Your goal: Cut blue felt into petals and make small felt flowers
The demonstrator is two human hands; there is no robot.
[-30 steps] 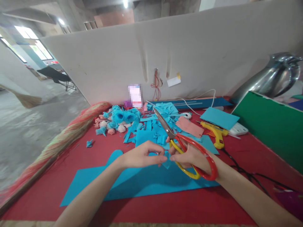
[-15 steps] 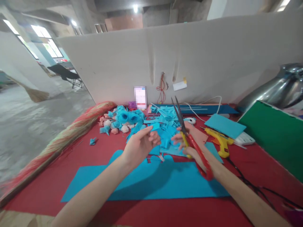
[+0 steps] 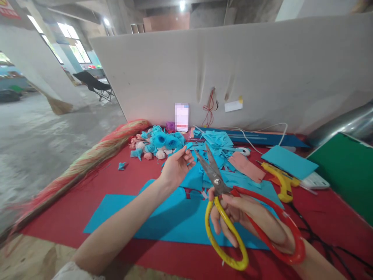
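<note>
My right hand (image 3: pixel 236 214) is wrapped round a pair of scissors (image 3: pixel 217 181) with one yellow and one red handle. The blades are spread a little and point up and away, toward my left hand. My left hand (image 3: pixel 177 169) is closed in a pinch, with a small piece of blue crepe paper (image 3: pixel 189 146) at its fingertips. Below both hands lies a long blue paper sheet (image 3: pixel 122 212), with rounded cut shapes along its far edge. A heap of blue paper scraps (image 3: pixel 217 140) spreads behind the hands.
Blue, pink and white paper flowers (image 3: pixel 160 142) are piled at the back left, near a phone (image 3: pixel 182 116). At the right lie a yellow glue gun (image 3: pixel 281 181), a blue packet (image 3: pixel 290 161) and a green board (image 3: pixel 346 171). A straw bundle (image 3: pixel 96 155) edges the left side.
The scissors have turned and come nearer to me, their blades now spread wider and leaning left. My left hand keeps its pinch on the blue piece. The view has shifted slightly left.
</note>
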